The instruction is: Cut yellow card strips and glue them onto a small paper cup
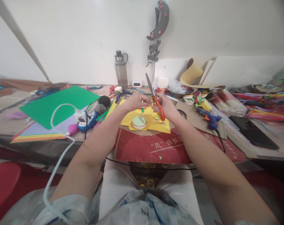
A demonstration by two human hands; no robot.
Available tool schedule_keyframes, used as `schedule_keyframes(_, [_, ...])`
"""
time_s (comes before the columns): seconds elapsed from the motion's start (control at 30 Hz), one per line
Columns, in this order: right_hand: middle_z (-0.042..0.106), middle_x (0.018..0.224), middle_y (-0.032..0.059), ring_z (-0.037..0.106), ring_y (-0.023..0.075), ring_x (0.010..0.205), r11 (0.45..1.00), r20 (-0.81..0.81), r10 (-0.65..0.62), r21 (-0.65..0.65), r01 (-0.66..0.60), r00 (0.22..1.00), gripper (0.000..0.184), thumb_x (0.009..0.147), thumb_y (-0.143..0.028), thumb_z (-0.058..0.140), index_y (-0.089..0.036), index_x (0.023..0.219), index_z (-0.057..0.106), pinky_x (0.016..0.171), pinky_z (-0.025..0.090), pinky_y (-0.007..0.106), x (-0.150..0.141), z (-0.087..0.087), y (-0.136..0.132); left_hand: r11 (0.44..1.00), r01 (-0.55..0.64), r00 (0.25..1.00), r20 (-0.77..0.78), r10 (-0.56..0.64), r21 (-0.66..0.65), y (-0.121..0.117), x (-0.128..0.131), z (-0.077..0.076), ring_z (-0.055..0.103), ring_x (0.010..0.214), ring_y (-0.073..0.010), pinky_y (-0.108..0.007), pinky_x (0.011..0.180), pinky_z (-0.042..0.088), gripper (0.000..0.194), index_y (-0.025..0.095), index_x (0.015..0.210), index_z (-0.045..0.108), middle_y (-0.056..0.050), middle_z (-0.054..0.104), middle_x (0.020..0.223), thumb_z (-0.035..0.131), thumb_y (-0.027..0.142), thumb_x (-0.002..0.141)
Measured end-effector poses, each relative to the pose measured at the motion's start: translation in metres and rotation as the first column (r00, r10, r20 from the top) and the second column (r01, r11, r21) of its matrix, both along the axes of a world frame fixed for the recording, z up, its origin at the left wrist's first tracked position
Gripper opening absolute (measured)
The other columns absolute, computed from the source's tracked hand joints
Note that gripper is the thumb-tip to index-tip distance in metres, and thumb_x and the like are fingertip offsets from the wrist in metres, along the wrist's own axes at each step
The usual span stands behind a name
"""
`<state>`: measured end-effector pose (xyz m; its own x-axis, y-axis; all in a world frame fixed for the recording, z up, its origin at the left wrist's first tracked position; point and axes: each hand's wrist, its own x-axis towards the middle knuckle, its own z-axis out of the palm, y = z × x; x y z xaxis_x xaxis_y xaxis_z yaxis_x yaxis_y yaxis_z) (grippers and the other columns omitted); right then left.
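My right hand (pixel 167 106) is closed around a pair of scissors (pixel 159 108) with red-orange handles, the blades pointing up and away toward the wall. Close beside it, my left hand (pixel 138 101) has its fingertips pinched together; whatever is between them is too small to make out. Both hands are above cut yellow paper (pixel 125 118) scattered with small green and red scraps. A round disc (pixel 139 121) with a pale green top and a white and red rim lies on that paper, just below my left hand. Red cardboard (pixel 142 147) with printed characters is underneath.
On the left are green sheets (pixel 59 104) and a blue power strip (pixel 87 120) with a white cable. A bottle (pixel 121 70) and paper cup (pixel 162 83) stand near the wall. A glue gun (pixel 212 121), phone (pixel 253 132) and pipe cleaners (pixel 268 104) lie to the right.
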<state>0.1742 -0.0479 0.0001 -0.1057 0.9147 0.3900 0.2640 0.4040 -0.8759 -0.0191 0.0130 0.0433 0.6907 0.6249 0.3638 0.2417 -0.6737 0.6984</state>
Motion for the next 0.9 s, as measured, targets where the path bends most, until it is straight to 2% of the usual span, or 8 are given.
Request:
schedule_keyframes(0.13, [0.062,0.074,-0.0042,0.056,0.0158,0.062,0.998,0.013,-0.05,0.024,0.05,0.999,0.052,0.067,-0.03,0.079,-0.025,0.115,0.06,0.064,0.055,0.036,-0.004,0.001,-0.002,0.997,-0.037,0.999,0.023,0.039,-0.062,0.003,-0.001,-0.002,0.061,0.063,-0.0123,-0.025,0.065,0.041,0.01,0.018,0.069,0.082,-0.003,0.074,0.067,0.079,0.008,0.07])
schedule_keyframes(0.27, [0.066,0.083,-0.0003,0.062,0.0213,0.074,0.986,-0.009,-0.126,0.109,0.126,0.992,0.06,0.071,-0.037,0.077,-0.027,0.126,0.055,0.074,0.057,0.041,-0.004,0.004,-0.005,0.96,-0.098,0.986,0.107,0.129,-0.261,0.015,-0.005,-0.01,0.059,0.06,-0.011,-0.025,0.062,0.042,0.004,0.016,0.071,0.081,-0.003,0.072,0.067,0.081,0.011,0.071])
schedule_keyframes(0.37, [0.068,0.098,0.0038,0.065,0.0242,0.084,0.984,-0.048,-0.134,0.114,0.139,0.99,0.064,0.073,-0.04,0.075,-0.031,0.131,0.049,0.073,0.057,0.042,-0.001,0.01,-0.01,0.869,-0.059,0.91,0.332,0.249,-0.491,0.023,-0.009,-0.013,0.057,0.06,-0.008,-0.023,0.06,0.042,0.008,0.014,0.071,0.077,-0.003,0.07,0.068,0.083,0.014,0.076])
schedule_keyframes(0.47, [0.068,0.096,0.0032,0.064,0.0227,0.079,0.996,-0.098,-0.079,0.037,0.083,0.992,0.051,0.076,-0.044,0.076,-0.033,0.118,0.049,0.067,0.058,0.04,-0.003,0.019,-0.018,0.753,0.103,0.791,0.512,0.334,-0.65,0.027,-0.012,-0.011,0.056,0.059,-0.0056,-0.019,0.056,0.042,0.014,0.014,0.072,0.072,-0.001,0.065,0.066,0.081,0.016,0.082])
schedule_keyframes(0.57, [0.063,0.08,-0.0001,0.059,0.0174,0.061,0.996,-0.165,0.031,-0.081,-0.045,0.986,0.035,0.084,-0.053,0.07,-0.029,0.097,0.048,0.056,0.055,0.036,-0.009,0.025,-0.029,0.673,0.235,0.711,0.596,0.372,-0.701,0.029,-0.015,-0.007,0.055,0.056,-0.0038,-0.017,0.051,0.039,0.015,0.015,0.076,0.069,0.003,0.062,0.065,0.082,0.017,0.084])
schedule_keyframes(0.67, [0.061,0.073,-0.001,0.057,0.0156,0.053,0.979,-0.184,0.128,-0.136,-0.154,0.975,0.038,0.086,-0.058,0.069,-0.026,0.087,0.047,0.05,0.053,0.034,-0.014,0.029,-0.037,0.626,0.28,0.681,0.61,0.405,-0.728,0.032,-0.018,-0.005,0.055,0.056,-0.0032,-0.017,0.05,0.041,0.02,0.016,0.078,0.067,0.005,0.062,0.066,0.085,0.021,0.082])
schedule_keyframes(0.77, [0.063,0.072,-0.0008,0.058,0.0152,0.051,0.963,-0.168,0.18,-0.174,-0.208,0.969,0.038,0.085,-0.057,0.07,-0.025,0.085,0.048,0.049,0.051,0.034,-0.016,0.033,-0.042,0.607,0.288,0.678,0.605,0.417,-0.74,0.034,-0.02,-0.004,0.056,0.056,-0.0028,-0.017,0.05,0.042,0.024,0.016,0.077,0.064,0.006,0.062,0.065,0.086,0.023,0.082])
schedule_keyframes(0.9, [0.063,0.067,-0.0009,0.058,0.0143,0.049,0.958,-0.123,0.192,-0.192,-0.213,0.974,0.037,0.087,-0.057,0.068,-0.025,0.084,0.05,0.048,0.046,0.032,-0.015,0.037,-0.046,0.602,0.301,0.673,0.613,0.415,-0.739,0.032,-0.02,-0.003,0.057,0.056,-0.0028,-0.017,0.051,0.044,0.024,0.015,0.076,0.063,0.005,0.064,0.066,0.084,0.022,0.084])
